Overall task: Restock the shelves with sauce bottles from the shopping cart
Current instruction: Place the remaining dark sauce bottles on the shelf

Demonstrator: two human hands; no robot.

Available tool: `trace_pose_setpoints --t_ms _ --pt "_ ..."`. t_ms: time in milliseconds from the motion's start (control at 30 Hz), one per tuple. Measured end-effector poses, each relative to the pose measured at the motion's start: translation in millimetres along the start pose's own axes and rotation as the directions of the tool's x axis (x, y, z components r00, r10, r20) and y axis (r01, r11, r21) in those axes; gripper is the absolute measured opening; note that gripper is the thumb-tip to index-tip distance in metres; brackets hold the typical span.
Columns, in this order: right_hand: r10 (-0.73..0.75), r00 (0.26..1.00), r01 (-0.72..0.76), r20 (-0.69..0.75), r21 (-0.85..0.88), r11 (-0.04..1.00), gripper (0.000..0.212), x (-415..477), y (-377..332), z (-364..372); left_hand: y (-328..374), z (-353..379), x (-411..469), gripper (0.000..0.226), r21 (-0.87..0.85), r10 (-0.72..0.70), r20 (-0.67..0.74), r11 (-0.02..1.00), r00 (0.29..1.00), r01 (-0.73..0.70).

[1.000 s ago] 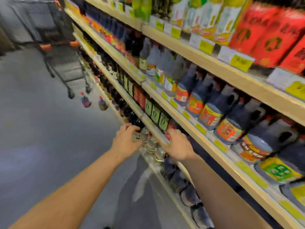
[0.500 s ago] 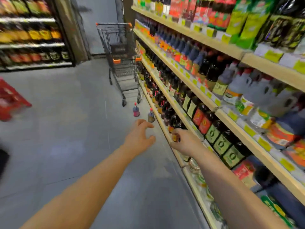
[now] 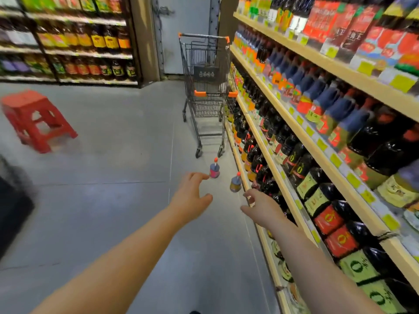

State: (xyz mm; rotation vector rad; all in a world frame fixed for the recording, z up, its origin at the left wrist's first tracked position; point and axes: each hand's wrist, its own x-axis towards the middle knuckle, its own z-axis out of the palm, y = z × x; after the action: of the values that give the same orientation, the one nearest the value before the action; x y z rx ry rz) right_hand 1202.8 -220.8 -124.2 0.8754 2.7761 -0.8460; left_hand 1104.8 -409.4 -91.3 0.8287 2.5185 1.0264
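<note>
Two small sauce bottles stand on the grey floor beside the shelving: one with a pink label (image 3: pixel 214 169) and one with a yellow label (image 3: pixel 235 182). Both have red caps. My left hand (image 3: pixel 191 196) hangs in the air just short of the pink-labelled bottle, fingers loosely spread and holding nothing. My right hand (image 3: pixel 260 206) is stretched out below the yellow-labelled bottle, fingers relaxed and empty. A dark wire shopping cart (image 3: pixel 205 91) with orange trim stands further down the aisle against the shelves. The shelves (image 3: pixel 292 128) on my right are packed with dark sauce bottles.
A red plastic stool (image 3: pixel 34 118) stands on the floor at the left. More stocked shelving (image 3: pixel 74 53) lines the far left wall. A dark blurred object (image 3: pixel 13 207) sits at the left edge. Grey floor (image 3: pixel 113 177) stretches between me and the cart.
Both hands have come away from the lower shelf and now reach forward over the floor. My view has swung from the shelf to down the aisle toward the cart.
</note>
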Motion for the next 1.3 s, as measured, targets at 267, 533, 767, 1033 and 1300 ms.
trace_pose_setpoints --t_ms 267,533,767,1033,1300 --pt "-0.044 0.999 0.045 -0.026 0.027 0.999 0.048 143.2 -51.4 7.1 -59.1 -42.8 119.4 0.049 -0.001 -0.133 -0.071 0.991 0.989 0.133" --pt "0.069 0.992 -0.072 0.101 0.027 0.997 0.042 278.8 -70.6 26.2 -115.8 -66.7 272.1 0.045 0.099 -0.16 0.135 0.984 0.978 0.147" --pt "0.232 0.972 -0.225 -0.036 0.138 0.965 0.051 371.8 -62.1 10.2 -117.5 -74.9 420.5 0.048 0.092 -0.1 0.227 0.993 0.969 0.08" --pt "0.365 0.919 -0.341 -0.145 0.168 0.925 0.075 480.5 -4.6 -18.0 -98.1 -14.2 571.3 0.058 0.066 -0.092 0.347 0.995 0.933 0.073" --pt "0.423 0.905 -0.421 -0.046 0.042 0.906 0.065 599.1 59.2 -31.9 -103.2 57.4 704.7 0.047 0.038 -0.149 0.375 0.989 0.915 0.146"
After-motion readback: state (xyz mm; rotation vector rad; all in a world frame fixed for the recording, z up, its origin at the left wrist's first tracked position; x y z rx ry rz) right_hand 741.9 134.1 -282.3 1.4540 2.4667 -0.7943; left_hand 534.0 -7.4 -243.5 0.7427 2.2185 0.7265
